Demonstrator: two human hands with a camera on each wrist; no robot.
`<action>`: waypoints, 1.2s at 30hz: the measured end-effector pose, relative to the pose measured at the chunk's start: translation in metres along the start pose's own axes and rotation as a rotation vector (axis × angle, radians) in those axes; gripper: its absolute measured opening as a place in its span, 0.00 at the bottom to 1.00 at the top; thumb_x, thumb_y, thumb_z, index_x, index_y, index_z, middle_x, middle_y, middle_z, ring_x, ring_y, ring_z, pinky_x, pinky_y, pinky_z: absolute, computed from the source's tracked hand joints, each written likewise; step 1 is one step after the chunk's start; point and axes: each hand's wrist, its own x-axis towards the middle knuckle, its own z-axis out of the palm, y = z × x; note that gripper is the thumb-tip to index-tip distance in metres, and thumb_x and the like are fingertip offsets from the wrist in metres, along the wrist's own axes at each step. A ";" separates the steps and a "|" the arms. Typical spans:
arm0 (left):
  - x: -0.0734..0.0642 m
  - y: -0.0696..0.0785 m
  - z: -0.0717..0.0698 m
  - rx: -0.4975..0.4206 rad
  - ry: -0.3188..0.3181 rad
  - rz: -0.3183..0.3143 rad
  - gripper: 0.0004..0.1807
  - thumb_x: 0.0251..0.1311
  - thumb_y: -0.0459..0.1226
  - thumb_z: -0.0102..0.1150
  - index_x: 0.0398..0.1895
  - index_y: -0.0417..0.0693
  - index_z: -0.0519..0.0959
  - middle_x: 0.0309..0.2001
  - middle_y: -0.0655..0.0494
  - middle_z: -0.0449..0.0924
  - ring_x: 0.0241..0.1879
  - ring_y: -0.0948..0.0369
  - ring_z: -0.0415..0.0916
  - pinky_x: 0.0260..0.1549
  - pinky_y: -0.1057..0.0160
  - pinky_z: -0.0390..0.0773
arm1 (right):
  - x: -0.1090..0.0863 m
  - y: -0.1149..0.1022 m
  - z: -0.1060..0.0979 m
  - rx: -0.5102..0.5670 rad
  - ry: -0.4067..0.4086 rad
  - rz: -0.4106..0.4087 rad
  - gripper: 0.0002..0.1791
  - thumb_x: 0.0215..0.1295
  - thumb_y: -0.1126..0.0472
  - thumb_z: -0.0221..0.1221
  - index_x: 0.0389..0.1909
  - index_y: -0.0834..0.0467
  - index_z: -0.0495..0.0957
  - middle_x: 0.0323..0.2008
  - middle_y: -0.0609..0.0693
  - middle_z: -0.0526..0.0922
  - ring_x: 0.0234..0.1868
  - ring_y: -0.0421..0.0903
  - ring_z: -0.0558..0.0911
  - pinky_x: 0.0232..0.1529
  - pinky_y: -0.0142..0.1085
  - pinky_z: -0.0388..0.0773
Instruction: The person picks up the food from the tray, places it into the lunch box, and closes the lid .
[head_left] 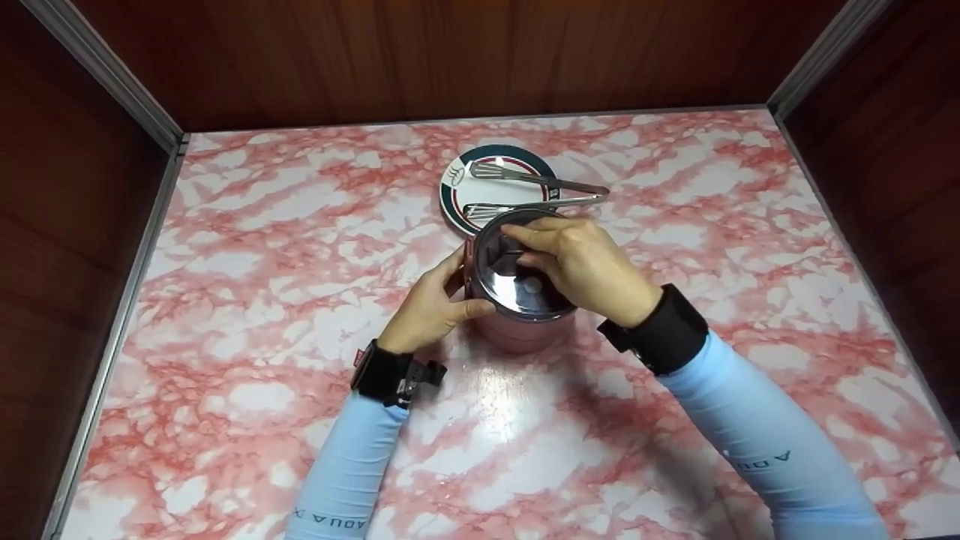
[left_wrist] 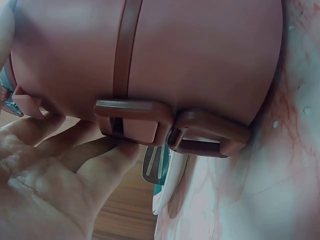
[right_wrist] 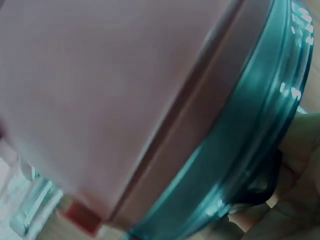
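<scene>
A pink, round lidded container (left_wrist: 200, 55) with stacked side handles (left_wrist: 132, 120) stands near the middle of the table. Its see-through dark lid (head_left: 517, 292) is on top. My left hand (head_left: 427, 311) holds the container's left side, thumb at the lid's rim and fingers by the handles and upper clasp (left_wrist: 25, 102). From above, my right hand (head_left: 592, 266) grips the small dark handle (right_wrist: 262, 185) on the lid, index finger reaching over the lid's far part. In the right wrist view, the lid's tinted edge (right_wrist: 225, 130) sits against the pink body.
Behind the container is a white plate (head_left: 457, 204) with a dark green rim. Metal tongs (head_left: 574, 184) lie across it, their bend sticking out over the right edge. Dark wood panels (head_left: 450, 60) wall in the pink-and-white marbled table (head_left: 285, 300) at the back and sides.
</scene>
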 end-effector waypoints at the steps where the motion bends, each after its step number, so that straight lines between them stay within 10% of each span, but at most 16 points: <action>1: 0.000 0.000 0.000 0.001 -0.007 0.000 0.61 0.43 0.49 0.71 0.78 0.40 0.48 0.76 0.47 0.53 0.72 0.56 0.56 0.68 0.66 0.59 | 0.000 0.000 0.000 -0.002 -0.006 0.002 0.22 0.64 0.64 0.65 0.59 0.63 0.79 0.49 0.60 0.84 0.51 0.55 0.83 0.54 0.46 0.79; 14: 0.010 -0.030 -0.003 -0.045 0.001 0.102 0.58 0.46 0.50 0.69 0.78 0.42 0.50 0.74 0.48 0.58 0.70 0.57 0.60 0.68 0.64 0.61 | 0.004 0.000 -0.009 0.085 -0.097 0.042 0.21 0.65 0.65 0.64 0.59 0.62 0.79 0.47 0.58 0.85 0.49 0.53 0.83 0.52 0.46 0.79; 36: 0.010 -0.025 -0.004 0.007 -0.006 0.064 0.58 0.46 0.49 0.69 0.77 0.40 0.50 0.76 0.49 0.54 0.72 0.59 0.56 0.69 0.67 0.57 | 0.007 0.000 -0.007 0.016 -0.082 -0.020 0.18 0.65 0.65 0.64 0.56 0.61 0.81 0.40 0.55 0.84 0.42 0.51 0.83 0.46 0.46 0.80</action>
